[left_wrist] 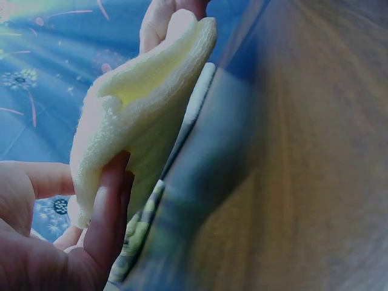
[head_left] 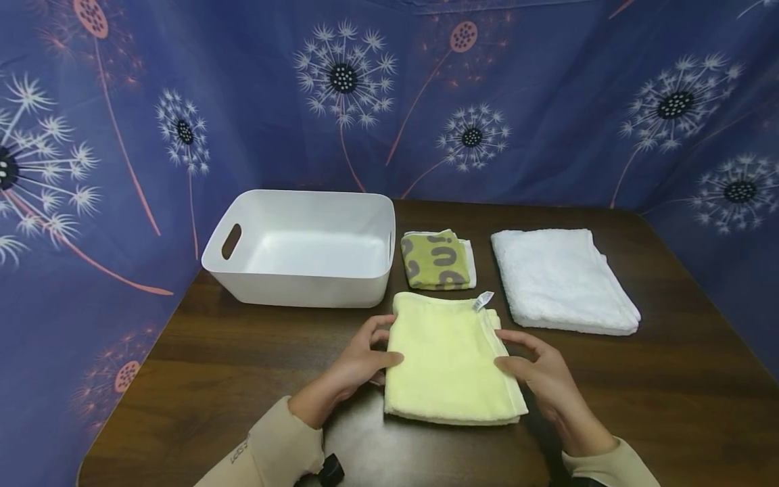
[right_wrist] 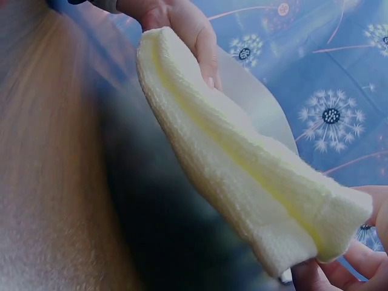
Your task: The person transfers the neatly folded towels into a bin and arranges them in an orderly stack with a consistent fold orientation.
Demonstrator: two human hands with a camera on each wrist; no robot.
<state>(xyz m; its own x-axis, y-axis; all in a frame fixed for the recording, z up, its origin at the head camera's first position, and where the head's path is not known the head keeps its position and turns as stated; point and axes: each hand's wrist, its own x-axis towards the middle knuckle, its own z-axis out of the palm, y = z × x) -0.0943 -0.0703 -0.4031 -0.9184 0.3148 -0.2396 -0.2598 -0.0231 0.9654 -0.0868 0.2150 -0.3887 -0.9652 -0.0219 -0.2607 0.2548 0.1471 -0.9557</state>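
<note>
Between both hands is a folded pale yellow towel (head_left: 449,362), with a small white tag (head_left: 483,301) at its far edge. My left hand (head_left: 363,358) grips its left side, thumb on top and fingers around the edge. The right hand (head_left: 544,372) pinches the opposite side in the same way. In the left wrist view, the towel (left_wrist: 139,103) shows its folded layers, and fingers reach beneath it. The right wrist view shows the layered edge of the towel (right_wrist: 230,157) above the tabletop, stretched between the two hands.
A white bin (head_left: 304,291) with handle holes stands at the back left. Right of it lies a folded green towel (head_left: 435,260) with grey lettering, and farther right a folded white towel (head_left: 560,281). All are on the dark wooden table (head_left: 243,358). A blue dandelion-print cloth (head_left: 255,101) hangs behind.
</note>
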